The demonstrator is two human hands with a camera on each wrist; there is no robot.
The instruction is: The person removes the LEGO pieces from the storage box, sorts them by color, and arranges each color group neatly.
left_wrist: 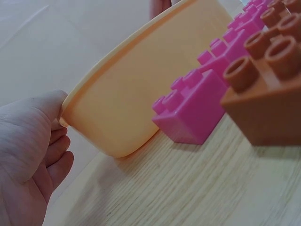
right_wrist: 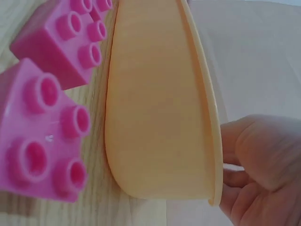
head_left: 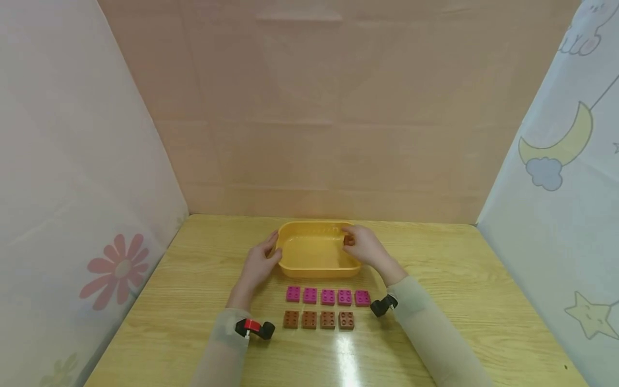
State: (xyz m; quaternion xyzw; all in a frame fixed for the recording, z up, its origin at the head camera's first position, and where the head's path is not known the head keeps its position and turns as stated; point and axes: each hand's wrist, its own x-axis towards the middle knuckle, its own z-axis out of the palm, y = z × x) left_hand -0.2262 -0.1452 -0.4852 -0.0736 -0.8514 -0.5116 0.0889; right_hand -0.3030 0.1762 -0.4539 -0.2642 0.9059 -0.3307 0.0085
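Note:
A yellow plastic basin (head_left: 311,253) with a rounded rim stands at the back middle of the table. My left hand (head_left: 258,262) grips its left rim; in the left wrist view the thumb lies at the edge and the other fingers (left_wrist: 60,169) are curled. Over the right end of the basin, my right hand (head_left: 366,247) pinches a brown building brick (head_left: 347,240), mostly covered by the fingers. From the right wrist camera, the basin wall (right_wrist: 160,103) hides the brick and the fingertips.
In front of the basin lies a row of several pink bricks (head_left: 328,297), studs up. Nearer to me is a row of several brown bricks (head_left: 328,320). The wooden table (head_left: 435,263) is bounded by a back wall and two side cloths.

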